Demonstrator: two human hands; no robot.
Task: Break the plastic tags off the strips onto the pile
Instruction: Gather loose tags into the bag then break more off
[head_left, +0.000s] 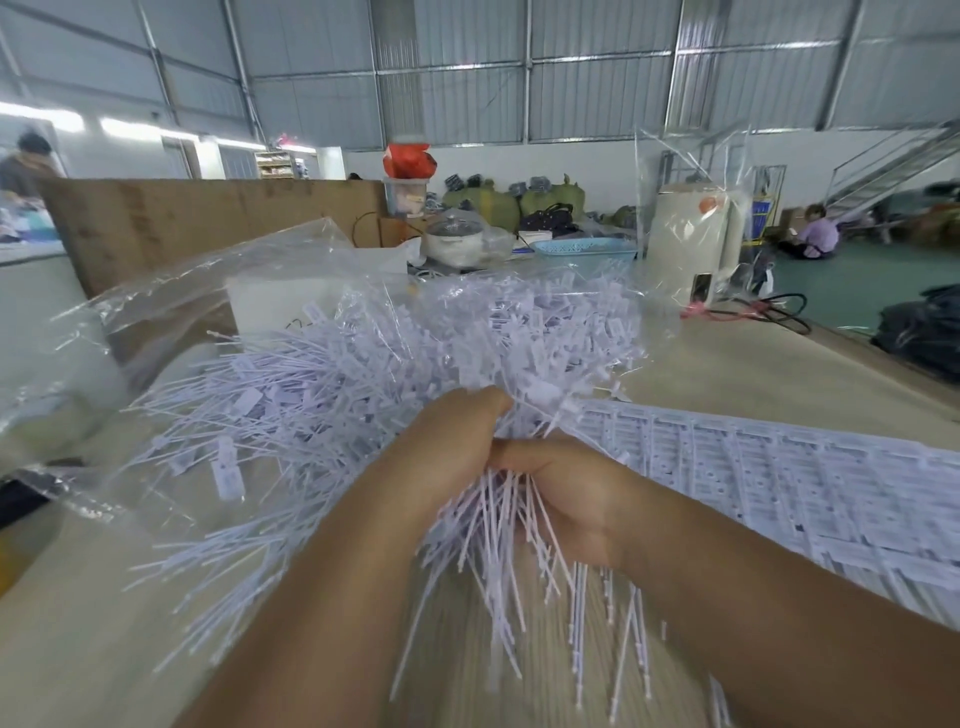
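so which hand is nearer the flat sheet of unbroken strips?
Right. The right hand grips the bundle of tags just beside the sheet of strips; the left hand sits farther away.

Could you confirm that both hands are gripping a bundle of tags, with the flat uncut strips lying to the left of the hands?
Not quite: the head view shows the strips lying to the right of the hands. Both the left hand and right hand do grip the bundle of tags.

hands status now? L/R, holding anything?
Left hand: closed around the bundle of tags.
Right hand: closed around the same bundle, tails fanning out below.
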